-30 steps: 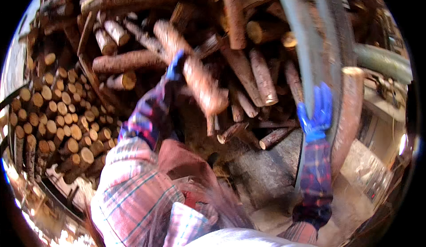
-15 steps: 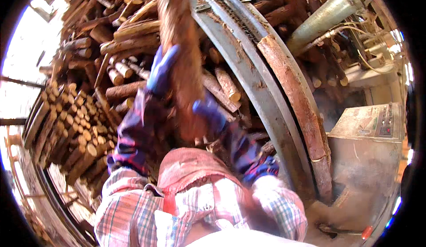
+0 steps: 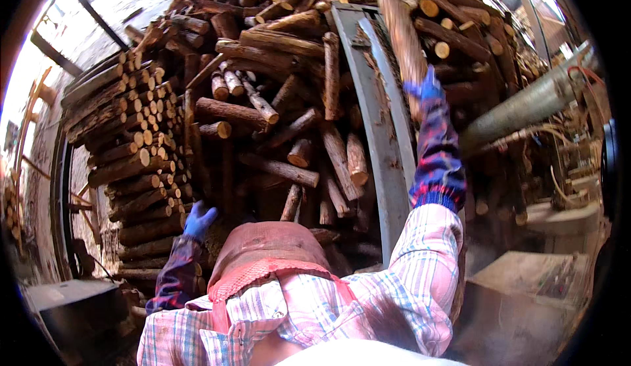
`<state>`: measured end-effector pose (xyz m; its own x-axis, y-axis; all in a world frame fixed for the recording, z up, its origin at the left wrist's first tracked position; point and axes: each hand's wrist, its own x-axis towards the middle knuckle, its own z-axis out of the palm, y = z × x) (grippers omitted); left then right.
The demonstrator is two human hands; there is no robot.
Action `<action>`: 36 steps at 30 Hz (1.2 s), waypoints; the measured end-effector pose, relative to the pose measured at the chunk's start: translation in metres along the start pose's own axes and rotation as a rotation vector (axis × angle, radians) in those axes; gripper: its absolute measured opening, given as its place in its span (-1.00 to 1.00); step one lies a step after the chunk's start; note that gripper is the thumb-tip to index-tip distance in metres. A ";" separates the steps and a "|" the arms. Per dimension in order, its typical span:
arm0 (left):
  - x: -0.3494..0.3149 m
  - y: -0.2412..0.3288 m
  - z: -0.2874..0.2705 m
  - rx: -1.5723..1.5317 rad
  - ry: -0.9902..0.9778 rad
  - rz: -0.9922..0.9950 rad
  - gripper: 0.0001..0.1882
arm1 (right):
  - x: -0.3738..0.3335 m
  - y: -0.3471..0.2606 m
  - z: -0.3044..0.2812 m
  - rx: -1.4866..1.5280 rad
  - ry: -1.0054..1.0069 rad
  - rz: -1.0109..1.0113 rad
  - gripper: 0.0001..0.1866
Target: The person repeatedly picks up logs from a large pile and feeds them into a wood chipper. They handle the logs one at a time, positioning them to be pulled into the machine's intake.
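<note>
My right hand [image 3: 427,90], in a blue glove, reaches far forward with its thumb across a bark-covered log [image 3: 399,27]. That log is smeared by motion and lies along the grey metal chute [image 3: 368,103], at its right side; whether it rests there I cannot tell. My left hand [image 3: 200,220], also gloved in blue, is low at the left with its fingers apart and nothing in them. Beside it is a neat stack of cut logs [image 3: 141,162]. My right forearm hides part of the chute.
A loose heap of logs [image 3: 282,169] fills the middle and back. To the right, a metal pipe [image 3: 526,96] slants above a dusty machine box [image 3: 526,280]. A dark box [image 3: 79,307] stands at the lower left. My red apron [image 3: 269,244] shows below.
Both hands were on a raised, upright-looking log in front of me. My left hand has let go and dropped left; my right has moved forward and right, onto the log at the chute.
</note>
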<state>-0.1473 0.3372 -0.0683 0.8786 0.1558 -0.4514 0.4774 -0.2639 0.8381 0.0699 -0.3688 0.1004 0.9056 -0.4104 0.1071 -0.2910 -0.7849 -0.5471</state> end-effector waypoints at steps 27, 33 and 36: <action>0.490 0.006 0.260 -0.026 -0.364 -0.302 -0.41 | -0.106 -0.036 0.141 -0.734 -0.142 -0.403 -0.39; 0.603 0.015 0.368 0.380 0.052 -0.551 0.18 | -0.105 -0.030 0.148 -0.795 -0.189 -0.258 -0.39; 0.610 0.007 0.378 0.226 -0.022 -0.713 0.00 | -0.109 -0.027 0.150 -0.815 -0.168 -0.232 -0.39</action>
<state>0.3969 0.0704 -0.4535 0.3536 0.3435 -0.8700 0.9201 -0.2954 0.2573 0.0257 -0.2332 -0.0208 0.9845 -0.1745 -0.0169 -0.1650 -0.9549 0.2470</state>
